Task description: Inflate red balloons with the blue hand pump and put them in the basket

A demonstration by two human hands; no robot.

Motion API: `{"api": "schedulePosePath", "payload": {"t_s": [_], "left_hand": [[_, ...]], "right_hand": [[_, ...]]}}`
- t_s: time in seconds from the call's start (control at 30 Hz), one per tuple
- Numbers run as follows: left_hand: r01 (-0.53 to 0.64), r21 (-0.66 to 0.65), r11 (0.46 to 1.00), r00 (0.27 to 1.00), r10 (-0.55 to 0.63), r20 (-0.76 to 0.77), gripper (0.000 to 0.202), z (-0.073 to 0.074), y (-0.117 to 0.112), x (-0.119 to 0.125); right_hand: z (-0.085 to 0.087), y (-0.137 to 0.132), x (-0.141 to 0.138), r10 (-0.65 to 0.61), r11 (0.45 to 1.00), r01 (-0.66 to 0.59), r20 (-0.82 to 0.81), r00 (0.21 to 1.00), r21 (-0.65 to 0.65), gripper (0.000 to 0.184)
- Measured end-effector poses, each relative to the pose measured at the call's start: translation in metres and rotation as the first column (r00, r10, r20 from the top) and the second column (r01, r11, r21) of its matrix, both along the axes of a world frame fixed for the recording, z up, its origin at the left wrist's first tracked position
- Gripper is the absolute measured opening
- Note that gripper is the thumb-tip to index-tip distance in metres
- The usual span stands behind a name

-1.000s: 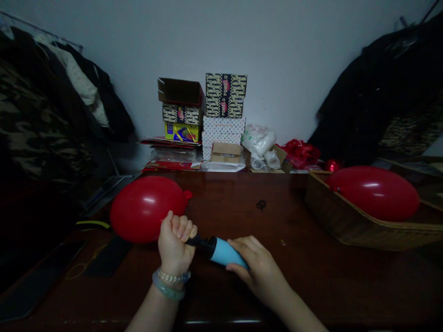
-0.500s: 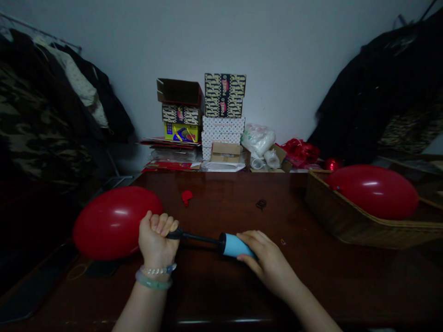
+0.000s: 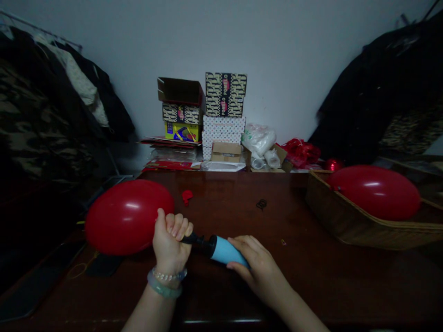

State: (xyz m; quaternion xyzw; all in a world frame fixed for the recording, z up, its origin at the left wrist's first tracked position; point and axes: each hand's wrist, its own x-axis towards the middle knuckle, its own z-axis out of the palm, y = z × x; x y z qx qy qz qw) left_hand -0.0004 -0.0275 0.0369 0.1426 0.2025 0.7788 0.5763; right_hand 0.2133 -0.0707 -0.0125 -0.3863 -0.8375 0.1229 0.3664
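One blue pump point(image 3: 228, 251) is held over the brown table point(image 3: 224, 198), and I see the left hand point(image 3: 172, 240) clenched around its black handle point(image 3: 188, 239) while the right hand point(image 3: 258, 265) grips the barrel. A red balloon point(image 3: 124, 219) (plump and shiny) is just beside the left hand; I can't tell whether they touch. Another balloon point(image 3: 375, 191) rests in the basket point(image 3: 346, 226).

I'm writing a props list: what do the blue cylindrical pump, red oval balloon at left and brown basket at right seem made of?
Blue cylindrical pump: probably smooth satin plastic, judging by its even colour.
Red oval balloon at left: likely glossy latex; a bright highlight shows on its taut skin.
Brown basket: perhaps matt bamboo or wicker, from its banded edge.
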Motion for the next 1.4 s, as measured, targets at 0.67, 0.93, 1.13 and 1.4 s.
{"api": "schedulePosePath", "payload": {"t_s": [0.67,0.93,1.13,1.4], "left_hand": [[-0.052,-0.03,0.998,0.997,0.053,0.06,0.045,0.003,0.002,-0.014],[0.011,-0.022,1.0,1.0,-0.011,0.003,0.048,0.002,-0.004,0.011],[-0.052,-0.018,0.998,0.998,0.052,-0.031,0.047,0.008,-0.001,-0.012],[-0.119,-0.011,0.993,0.993,0.119,-0.024,0.048,0.004,0.008,-0.041]], "right_hand": [[0.006,0.0,0.005,-0.06,0.997,0.058,0.033,0.998,0.046,0.04],[-0.003,-0.005,-0.005,-0.029,1.0,0.029,-0.008,1.0,0.006,0.051],[0.002,0.005,0.008,-0.013,0.99,0.021,0.059,0.998,-0.139,0.047],[0.008,0.013,0.026,-0.022,0.983,0.038,0.09,0.996,-0.182,0.044]]}}
